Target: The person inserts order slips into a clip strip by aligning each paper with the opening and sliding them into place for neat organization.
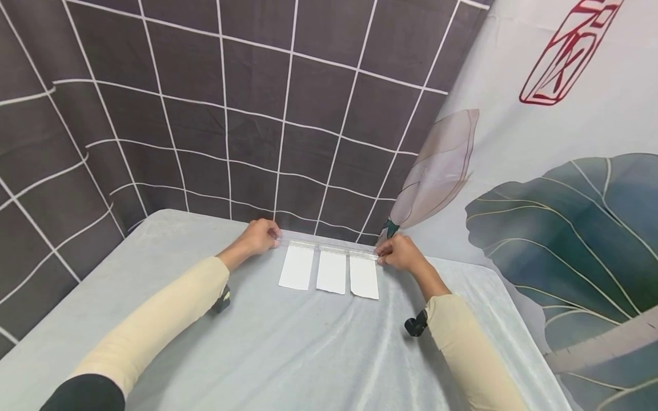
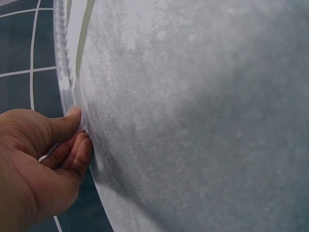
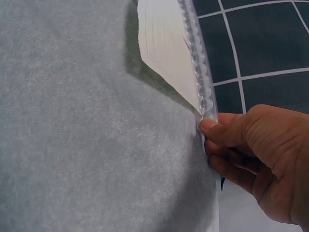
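A long clear plastic strip, with a row of round bumps along it, stretches between the two hands near the far edge of the table. Its left end is pinched between thumb and fingers of the left hand. At the other end, the right hand pinches the strip beside the last bumps. Three white paper pieces extend side by side from the strip toward the person. In the right wrist view, the nearest paper stands slightly off the cloth and casts a shadow.
A pale grey-blue cloth with soft folds covers the table. Behind it hangs a dark curtain with a white grid. A white hanging with leaf prints borders the right side. Dark wrist cameras sit under both sleeves.
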`<move>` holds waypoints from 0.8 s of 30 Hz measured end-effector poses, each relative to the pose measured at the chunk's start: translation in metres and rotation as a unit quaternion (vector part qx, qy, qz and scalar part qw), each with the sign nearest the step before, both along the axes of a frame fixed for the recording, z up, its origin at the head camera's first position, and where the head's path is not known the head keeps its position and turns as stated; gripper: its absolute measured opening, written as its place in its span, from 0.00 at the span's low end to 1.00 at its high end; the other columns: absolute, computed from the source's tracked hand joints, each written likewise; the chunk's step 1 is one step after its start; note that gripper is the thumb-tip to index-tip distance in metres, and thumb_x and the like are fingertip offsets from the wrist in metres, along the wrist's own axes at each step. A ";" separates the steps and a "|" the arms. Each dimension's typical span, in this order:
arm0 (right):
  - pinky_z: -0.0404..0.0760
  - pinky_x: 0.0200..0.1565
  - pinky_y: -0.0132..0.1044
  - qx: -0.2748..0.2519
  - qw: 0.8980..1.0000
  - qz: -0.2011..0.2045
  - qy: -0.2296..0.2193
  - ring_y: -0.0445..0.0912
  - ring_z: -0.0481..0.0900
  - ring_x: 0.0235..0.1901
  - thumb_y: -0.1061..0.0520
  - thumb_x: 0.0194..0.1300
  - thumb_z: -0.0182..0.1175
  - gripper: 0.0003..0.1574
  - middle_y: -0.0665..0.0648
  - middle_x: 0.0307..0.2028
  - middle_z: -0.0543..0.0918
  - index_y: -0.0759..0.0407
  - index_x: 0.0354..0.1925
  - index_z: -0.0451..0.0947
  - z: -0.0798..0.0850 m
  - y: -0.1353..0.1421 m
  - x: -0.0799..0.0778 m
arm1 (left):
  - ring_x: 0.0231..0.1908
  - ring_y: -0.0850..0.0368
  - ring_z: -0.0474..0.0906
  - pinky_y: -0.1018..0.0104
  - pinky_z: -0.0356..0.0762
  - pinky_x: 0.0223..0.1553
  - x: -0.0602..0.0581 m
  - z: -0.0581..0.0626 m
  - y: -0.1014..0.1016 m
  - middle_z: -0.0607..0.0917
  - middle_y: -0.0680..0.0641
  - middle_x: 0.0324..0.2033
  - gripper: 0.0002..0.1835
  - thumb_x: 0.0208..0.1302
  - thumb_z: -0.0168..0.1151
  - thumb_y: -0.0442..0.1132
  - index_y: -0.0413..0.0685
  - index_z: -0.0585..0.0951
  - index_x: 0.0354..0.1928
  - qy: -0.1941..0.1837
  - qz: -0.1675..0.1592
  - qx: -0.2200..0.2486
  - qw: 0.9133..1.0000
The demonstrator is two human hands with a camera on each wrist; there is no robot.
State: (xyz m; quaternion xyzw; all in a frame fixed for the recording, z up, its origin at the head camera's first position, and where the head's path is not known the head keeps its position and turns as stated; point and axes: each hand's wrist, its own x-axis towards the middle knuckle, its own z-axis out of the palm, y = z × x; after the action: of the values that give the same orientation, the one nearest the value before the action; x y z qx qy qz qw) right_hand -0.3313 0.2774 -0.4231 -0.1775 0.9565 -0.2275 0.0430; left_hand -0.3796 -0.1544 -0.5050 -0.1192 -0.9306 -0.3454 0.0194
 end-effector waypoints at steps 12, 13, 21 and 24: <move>0.88 0.41 0.35 -0.006 1.000 -0.006 0.005 0.48 0.92 0.38 0.67 0.65 0.78 0.12 0.64 0.43 0.97 0.68 0.48 0.94 0.000 -0.001 0.002 | 0.48 0.43 0.91 0.51 0.92 0.59 0.031 0.032 0.008 0.95 0.39 0.44 0.10 0.63 0.77 0.29 0.41 0.91 0.46 -0.003 0.000 0.012 1.000; 0.88 0.41 0.35 -0.006 1.000 -0.005 0.008 0.49 0.92 0.39 0.67 0.66 0.78 0.12 0.64 0.43 0.97 0.68 0.48 0.94 -0.001 0.000 0.002 | 0.50 0.41 0.91 0.49 0.91 0.60 0.039 0.041 0.009 0.94 0.38 0.45 0.10 0.64 0.76 0.28 0.39 0.91 0.47 -0.007 0.001 0.011 1.000; 0.95 0.56 0.53 0.004 1.000 0.005 0.026 0.59 0.95 0.50 0.63 0.70 0.76 0.15 0.65 0.49 0.96 0.67 0.54 0.93 -0.005 0.000 0.008 | 0.49 0.46 0.92 0.48 0.92 0.59 0.005 0.000 -0.012 0.95 0.44 0.45 0.15 0.62 0.80 0.35 0.45 0.92 0.51 0.003 0.004 0.021 1.000; 0.95 0.59 0.58 0.005 0.999 0.009 0.046 0.62 0.94 0.53 0.60 0.72 0.74 0.17 0.67 0.51 0.96 0.67 0.56 0.92 -0.008 0.010 0.012 | 0.51 0.44 0.93 0.45 0.93 0.59 -0.001 -0.008 -0.025 0.95 0.42 0.48 0.22 0.62 0.81 0.43 0.46 0.90 0.57 0.009 -0.001 0.025 1.000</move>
State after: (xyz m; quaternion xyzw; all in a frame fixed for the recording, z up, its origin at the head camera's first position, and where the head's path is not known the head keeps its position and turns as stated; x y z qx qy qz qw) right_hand -0.3193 0.2872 -0.4306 -0.1965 0.9569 -0.2136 0.0015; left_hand -0.3807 -0.1789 -0.5125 -0.1225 -0.9212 -0.3679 0.0310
